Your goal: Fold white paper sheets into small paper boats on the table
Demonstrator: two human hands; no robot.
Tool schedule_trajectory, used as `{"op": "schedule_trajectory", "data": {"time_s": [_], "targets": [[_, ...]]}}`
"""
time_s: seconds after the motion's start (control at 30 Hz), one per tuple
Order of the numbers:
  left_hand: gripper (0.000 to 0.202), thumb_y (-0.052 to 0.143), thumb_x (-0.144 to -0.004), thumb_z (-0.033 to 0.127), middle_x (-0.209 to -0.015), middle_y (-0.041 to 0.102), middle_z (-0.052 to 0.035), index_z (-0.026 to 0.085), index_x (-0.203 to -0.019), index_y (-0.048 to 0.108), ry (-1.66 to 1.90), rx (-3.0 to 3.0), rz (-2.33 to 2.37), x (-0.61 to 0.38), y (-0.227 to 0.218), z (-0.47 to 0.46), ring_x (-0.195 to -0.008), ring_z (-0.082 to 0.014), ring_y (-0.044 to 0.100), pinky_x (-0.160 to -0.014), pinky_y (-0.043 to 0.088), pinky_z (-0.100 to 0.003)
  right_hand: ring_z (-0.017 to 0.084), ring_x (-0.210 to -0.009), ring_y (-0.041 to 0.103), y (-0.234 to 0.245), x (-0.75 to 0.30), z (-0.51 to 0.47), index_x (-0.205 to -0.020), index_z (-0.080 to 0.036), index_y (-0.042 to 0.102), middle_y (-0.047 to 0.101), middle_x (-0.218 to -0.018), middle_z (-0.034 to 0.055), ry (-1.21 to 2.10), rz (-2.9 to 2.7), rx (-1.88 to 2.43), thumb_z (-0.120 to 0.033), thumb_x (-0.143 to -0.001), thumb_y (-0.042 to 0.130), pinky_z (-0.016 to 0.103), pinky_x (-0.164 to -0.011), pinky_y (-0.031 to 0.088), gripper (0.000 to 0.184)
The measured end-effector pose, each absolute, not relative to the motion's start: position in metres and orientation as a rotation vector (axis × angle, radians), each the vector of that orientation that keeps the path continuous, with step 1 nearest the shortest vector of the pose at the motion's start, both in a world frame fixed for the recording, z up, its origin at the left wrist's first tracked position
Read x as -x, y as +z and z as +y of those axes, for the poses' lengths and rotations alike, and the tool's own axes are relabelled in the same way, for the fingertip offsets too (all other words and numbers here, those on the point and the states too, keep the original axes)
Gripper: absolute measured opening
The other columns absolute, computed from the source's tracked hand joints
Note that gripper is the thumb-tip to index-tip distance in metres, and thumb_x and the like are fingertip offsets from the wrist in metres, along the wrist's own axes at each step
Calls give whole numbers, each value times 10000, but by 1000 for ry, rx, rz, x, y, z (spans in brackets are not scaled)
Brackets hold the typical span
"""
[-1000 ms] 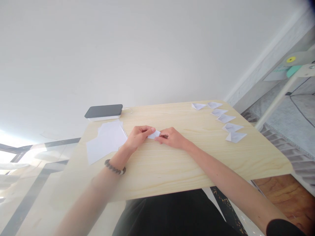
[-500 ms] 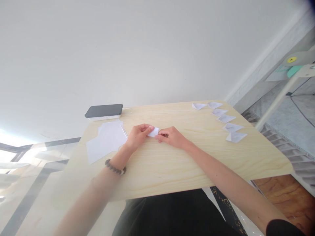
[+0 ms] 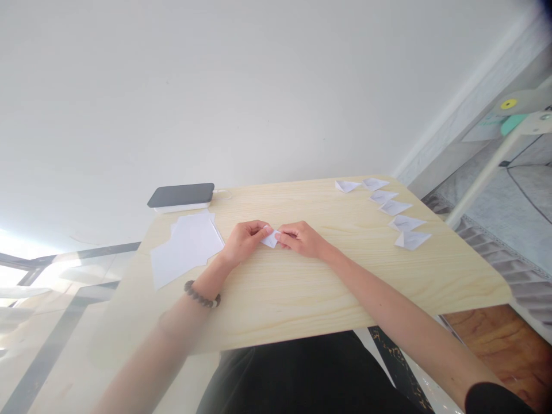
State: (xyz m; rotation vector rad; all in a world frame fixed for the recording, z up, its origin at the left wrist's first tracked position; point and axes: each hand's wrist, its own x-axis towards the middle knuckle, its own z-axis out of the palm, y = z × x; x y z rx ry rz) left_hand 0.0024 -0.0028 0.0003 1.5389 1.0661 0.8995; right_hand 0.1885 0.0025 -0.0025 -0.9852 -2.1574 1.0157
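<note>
A small folded piece of white paper (image 3: 271, 238) sits between my two hands at the middle of a light wooden table (image 3: 302, 287). My left hand (image 3: 245, 241), with a dark bead bracelet on the wrist, pinches the paper's left side with closed fingers. My right hand (image 3: 299, 238) pinches its right side, fingers curled. The two hands nearly touch over the paper, low above the tabletop.
A stack of white paper sheets (image 3: 185, 247) lies left of my hands. Behind it rests a dark phone on a white power bank (image 3: 181, 197) with a cable. Several folded paper pieces (image 3: 394, 210) line the table's right side. A white stand (image 3: 495, 167) rises at right.
The folded paper has been turned and pressed smaller between my fingertips, and both hands have drawn slightly closer together. Everything else on the table has stayed put.
</note>
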Motion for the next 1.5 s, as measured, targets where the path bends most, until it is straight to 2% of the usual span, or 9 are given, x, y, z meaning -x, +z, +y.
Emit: {"op": "schedule_trajectory", "data": {"time_s": [0.27,0.5,0.8,0.97,1.13,1.27,1.43,1.5], "targets": [[340,556,-735,460,-718,613,-37,132,-794,619,876,-1504,1026,0,3,-3,-657,-134,519,-625,399,-248,87,-542,489,2,-189,1,-703,-136,573,524,-570,-3,1252,-2080,921,-373,-844,402,201,-535,381,324],[304,570,-737,435,-725,615,-24,142,-790,628,907,-1525,1038,-2,3,-3,-666,-124,518,-639,392,-239,77,-511,438,1,-191,2,-764,-147,568,483,-552,-26,1182,-2079,935,-309,-842,401,197,-508,340,245],[286,612,-716,413,-750,647,-32,142,-803,643,919,-1412,1005,0,0,-2,-681,-128,552,-659,415,-250,84,-540,456,5,-191,4,-770,-149,571,495,-578,-19,1248,-2092,933,-334,-845,390,212,-546,358,269],[412,642,-673,443,-860,676,-60,152,-964,625,993,-1342,1072,-1,0,-1,-769,-165,596,-721,450,-290,76,-504,410,0,-190,4,-709,-150,541,455,-557,-28,1047,-2040,1002,-310,-845,381,206,-500,315,264],[388,644,-676,426,-846,681,-77,123,-919,640,956,-1354,1078,0,1,0,-769,-183,608,-710,485,-312,77,-535,395,-3,-189,3,-651,-160,487,452,-588,-25,788,-2033,991,-281,-847,382,214,-529,304,254],[343,653,-679,391,-825,683,-65,126,-897,640,979,-1356,1071,2,1,0,-748,-172,612,-716,490,-311,79,-537,402,-3,-188,3,-656,-165,477,461,-599,-23,794,-2055,984,-285,-852,379,213,-530,305,249],[376,658,-682,368,-837,676,-67,136,-973,604,906,-1379,1053,1,0,-1,-774,-174,614,-739,482,-321,80,-556,436,-3,-189,3,-686,-163,500,515,-645,-10,853,-2021,1004,-299,-861,365,208,-544,326,259],[352,662,-677,364,-823,673,-66,136,-940,610,863,-1417,1057,0,0,-2,-777,-175,612,-740,475,-316,80,-559,437,-3,-189,3,-673,-162,497,515,-640,-10,847,-2024,1010,-296,-859,370,208,-544,323,262]]}}
